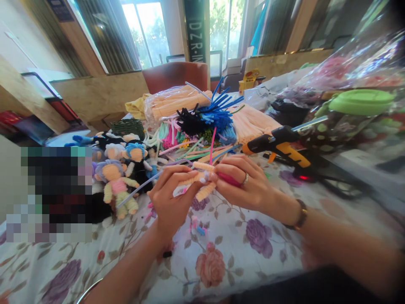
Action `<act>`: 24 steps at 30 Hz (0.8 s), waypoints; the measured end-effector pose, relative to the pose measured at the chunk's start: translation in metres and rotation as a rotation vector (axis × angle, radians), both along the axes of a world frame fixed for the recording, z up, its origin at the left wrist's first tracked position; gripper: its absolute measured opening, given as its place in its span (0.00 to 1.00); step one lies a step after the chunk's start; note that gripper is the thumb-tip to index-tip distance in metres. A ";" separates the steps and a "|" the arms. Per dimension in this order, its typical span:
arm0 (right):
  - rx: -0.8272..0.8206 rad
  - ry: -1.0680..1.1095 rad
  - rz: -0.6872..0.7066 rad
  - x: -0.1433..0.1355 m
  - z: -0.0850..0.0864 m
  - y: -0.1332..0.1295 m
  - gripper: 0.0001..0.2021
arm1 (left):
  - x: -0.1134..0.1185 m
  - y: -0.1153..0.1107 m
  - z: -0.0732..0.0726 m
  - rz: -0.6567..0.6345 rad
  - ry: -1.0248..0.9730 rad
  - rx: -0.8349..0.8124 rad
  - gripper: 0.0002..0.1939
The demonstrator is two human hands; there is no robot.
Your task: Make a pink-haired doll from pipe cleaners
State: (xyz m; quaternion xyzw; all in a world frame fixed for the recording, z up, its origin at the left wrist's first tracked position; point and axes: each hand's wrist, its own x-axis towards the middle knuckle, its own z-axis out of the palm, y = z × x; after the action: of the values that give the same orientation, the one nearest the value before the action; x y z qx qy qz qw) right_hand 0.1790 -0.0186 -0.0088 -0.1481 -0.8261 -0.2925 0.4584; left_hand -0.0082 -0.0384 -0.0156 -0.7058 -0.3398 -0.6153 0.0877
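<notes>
Just above the flowered tablecloth, both hands meet at a small peach pipe-cleaner doll part with coiled limbs. My left hand pinches it from the left, thumb and fingers closed. A lavender pipe cleaner runs out to the left past those fingers. From the right, my right hand grips the same piece. Tucked in its palm is a magenta object, perhaps a tool handle; most of it is hidden by the fingers. Fingers cover the middle of the doll part, where some pale lavender shows.
Several finished pipe-cleaner dolls lie to the left. Loose coloured pipe cleaners and blue bundles are piled behind the hands. A black and orange glue gun stands at right, near a green-lidded jar. Small scraps lie in front.
</notes>
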 end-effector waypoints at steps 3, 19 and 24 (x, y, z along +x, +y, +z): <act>-0.006 -0.020 0.001 0.001 0.001 0.000 0.05 | 0.000 0.000 0.000 -0.010 -0.011 -0.023 0.08; 0.026 -0.047 -0.001 0.007 0.004 0.002 0.05 | -0.002 0.004 0.004 -0.074 0.020 -0.118 0.07; 0.078 -0.083 -0.013 0.012 0.004 0.005 0.05 | -0.002 0.000 0.003 -0.031 -0.006 -0.144 0.11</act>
State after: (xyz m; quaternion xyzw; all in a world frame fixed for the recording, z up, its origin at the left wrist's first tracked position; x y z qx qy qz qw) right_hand 0.1906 -0.0133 -0.0044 -0.1231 -0.8313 -0.3333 0.4274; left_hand -0.0104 -0.0384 -0.0121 -0.7137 -0.3722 -0.5928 0.0262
